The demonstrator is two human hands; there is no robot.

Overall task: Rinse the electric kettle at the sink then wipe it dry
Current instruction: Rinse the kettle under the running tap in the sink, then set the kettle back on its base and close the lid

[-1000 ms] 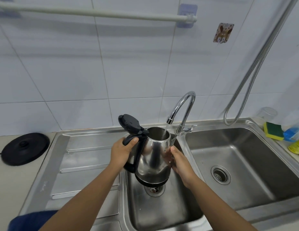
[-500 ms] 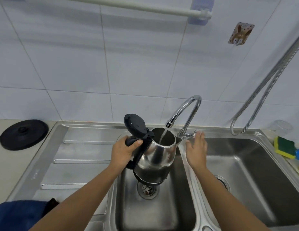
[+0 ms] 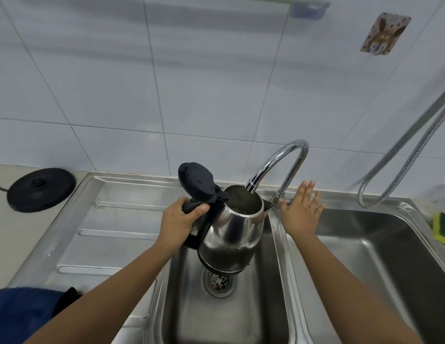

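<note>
left hand [image 3: 178, 224] curls round handle [image 3: 191, 240] of kettle [image 3: 236, 234] | kettle hangs right of that grip, over sink basin [image 3: 186, 316], mouth under faucet [image 3: 281, 160] | right hand [image 3: 301, 216] flat, empty, past the spout [image 3: 267, 207] | judgement: wet steel slippery, heavier when filled; handle is the safe hold

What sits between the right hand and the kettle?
Head view: the faucet base stands between the right hand and the kettle, close to the thumb; below it runs the sink divider.
</note>
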